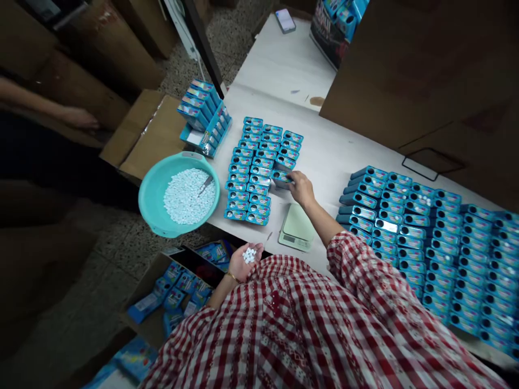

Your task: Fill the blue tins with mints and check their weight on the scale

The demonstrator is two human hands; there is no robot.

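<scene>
Small white pellets lie heaped in the upturned, cupped palm of my left hand, just off the table's front edge. My right hand has its thumb and fingers closed on the upper end of a small blue tin. That tin stands at the near end of the shortest row in a block of blue tins, each with a dark round spot on top. A pale green kitchen scale sits just below my right hand. To the left, a turquoise basin contains many more white pellets and a scoop handle.
Many blue tins stand in rows on the right, before a large cardboard box. A display tray with blue packs is at back left. An open carton lies below. Another person's hand shows at far left.
</scene>
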